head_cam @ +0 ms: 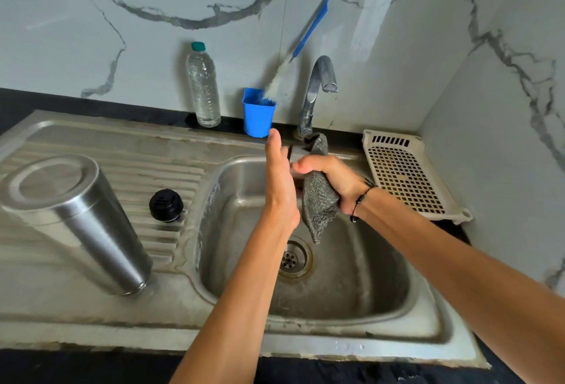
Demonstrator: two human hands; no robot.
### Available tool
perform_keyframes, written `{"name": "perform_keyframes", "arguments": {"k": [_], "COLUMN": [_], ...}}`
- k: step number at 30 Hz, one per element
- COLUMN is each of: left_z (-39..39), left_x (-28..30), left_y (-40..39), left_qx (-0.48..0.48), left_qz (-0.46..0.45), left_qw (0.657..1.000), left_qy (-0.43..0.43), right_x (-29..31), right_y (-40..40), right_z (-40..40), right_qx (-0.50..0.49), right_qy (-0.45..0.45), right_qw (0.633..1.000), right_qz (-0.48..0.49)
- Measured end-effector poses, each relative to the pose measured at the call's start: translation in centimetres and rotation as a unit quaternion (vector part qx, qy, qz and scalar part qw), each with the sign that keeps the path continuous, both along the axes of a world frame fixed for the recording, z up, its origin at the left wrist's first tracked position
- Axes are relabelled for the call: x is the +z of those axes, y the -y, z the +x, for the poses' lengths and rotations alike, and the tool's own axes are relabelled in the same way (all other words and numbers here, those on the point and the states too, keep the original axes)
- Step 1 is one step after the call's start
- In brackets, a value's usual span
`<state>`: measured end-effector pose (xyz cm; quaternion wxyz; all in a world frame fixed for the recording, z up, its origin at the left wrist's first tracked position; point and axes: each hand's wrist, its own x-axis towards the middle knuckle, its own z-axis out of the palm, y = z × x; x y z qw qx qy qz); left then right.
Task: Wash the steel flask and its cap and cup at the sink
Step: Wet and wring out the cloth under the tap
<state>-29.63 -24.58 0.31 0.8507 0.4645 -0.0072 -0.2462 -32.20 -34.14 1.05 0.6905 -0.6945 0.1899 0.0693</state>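
two hands are seen above the sink basin [351, 286]. a grey cloth [319, 200] is gripped in the right hand [333, 182], the fingers being curled round it, with one end standing up near the tap base and the other hanging down towards the drain [292, 260]. the left hand [279, 179] is held flat with fingers straight, edge-on, its palm turned to the cloth and just beside it; nothing is held in it. whether the palm is touching the cloth cannot be told. a black beaded cord [360, 200] is worn on the right wrist.

the steel flask [76, 221] is found upside down on the ribbed draining board [171, 151], left of the basin, its base facing up. the black cap [166, 205] is set on the same board, between the flask and the basin, apart from both. the cup cannot be picked out with certainty.

at the back edge, a clear plastic bottle [203, 87] with a green top is stood against the marble wall. a blue beaker [258, 113] is placed beside it, with a blue-handled bottle brush [293, 56] leant in it. the tap [318, 90] is mounted behind the basin; no water is seen running. a cream perforated tray [403, 173] is laid on the counter to the right.
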Motion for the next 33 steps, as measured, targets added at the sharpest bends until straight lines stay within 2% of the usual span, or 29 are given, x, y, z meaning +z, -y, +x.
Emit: {"name": "perform_keyframes", "arguments": {"k": [3,5,6,7,8,9,10,11,12,14,15,16,17,19,20,22,23,25,28,29,30,33], "left_z": [-1.1,-1.5,-1.8,-1.9,-2.0,-2.0,-2.0,-1.9,-1.6,-0.7,0.0,0.2,0.5,1.0,0.8,0.8,0.8,0.7,-0.2,-0.1,-0.1,0.6], "left_x": [-0.3,-1.1,-1.3,-1.7,-2.0,-2.0,-1.8,-1.7,-1.4,0.0,0.0,0.4,0.5,0.7,1.1,1.9,2.2,2.4,3.2,3.0,3.0,2.6], "left_y": [1.1,2.0,2.1,2.0,1.7,1.4,1.2,1.1,0.9,0.1,-0.1,-0.6,-1.0,-1.8,-2.1,-2.4,-2.4,-1.9,-1.5,-1.4,-1.4,-1.6], "left_qx": [0.004,0.013,0.028,0.046,0.050,0.039,0.028,0.028,0.032,0.046,0.034,0.012,-0.005,-0.032,-0.038,-0.068,-0.083,-0.085,-0.060,-0.045,-0.033,-0.008], "left_qz": [0.010,0.089,0.152,0.234,0.318,0.372,0.400,0.409,0.387,0.260,0.179,0.128,0.103,0.097,0.115,0.129,0.123,0.118,0.109,0.106,0.106,0.140], "left_qw": [0.999,0.987,0.967,0.930,0.879,0.832,0.802,0.795,0.831,0.945,0.978,0.991,0.995,0.994,0.992,0.988,0.988,0.989,0.992,0.993,0.994,0.990], "left_qy": [0.042,0.136,0.203,0.279,0.353,0.409,0.442,0.447,0.398,0.194,0.105,0.048,0.007,-0.027,-0.034,-0.043,-0.041,-0.012,0.017,0.016,0.016,0.027], "right_x": [0.4,0.4,0.5,0.4,0.2,-0.1,-0.2,-0.4,-0.3,0.1,0.1,0.1,0.0,-0.1,-0.4,-1.3,-1.6,-2.3,-2.3,-2.0,-1.4,1.6], "right_y": [-0.7,-1.1,-1.4,-1.6,-1.6,-1.4,-1.5,-1.5,-1.7,-2.0,-1.8,-1.6,-1.3,-0.7,-0.5,-0.4,-0.7,-1.5,-2.6,-2.8,-3.1,-3.1], "right_z": [0.0,0.3,0.3,0.3,0.3,0.5,0.5,0.6,0.7,0.4,0.3,0.1,-0.2,-0.5,-0.6,-0.8,-1.0,-1.1,-0.3,-0.1,0.2,0.6], "right_qx": [-0.031,-0.064,-0.074,-0.081,-0.091,-0.097,-0.106,-0.119,-0.139,-0.187,-0.201,-0.192,-0.148,0.026,0.103,0.183,0.184,0.118,-0.034,-0.043,-0.033,0.053], "right_qy": [0.011,0.021,0.024,0.029,0.045,0.062,0.072,0.084,0.080,0.069,0.091,0.135,0.189,0.246,0.237,0.200,0.187,0.177,0.198,0.208,0.220,0.175], "right_qw": [0.999,0.997,0.996,0.996,0.995,0.991,0.981,0.964,0.952,0.951,0.946,0.936,0.920,0.867,0.827,0.736,0.696,0.632,0.574,0.575,0.595,0.733], "right_qz": [0.041,0.042,0.045,0.038,0.005,-0.069,-0.145,-0.222,-0.260,-0.238,-0.236,-0.261,-0.310,-0.432,-0.499,-0.621,-0.669,-0.745,-0.794,-0.790,-0.772,-0.655]}}
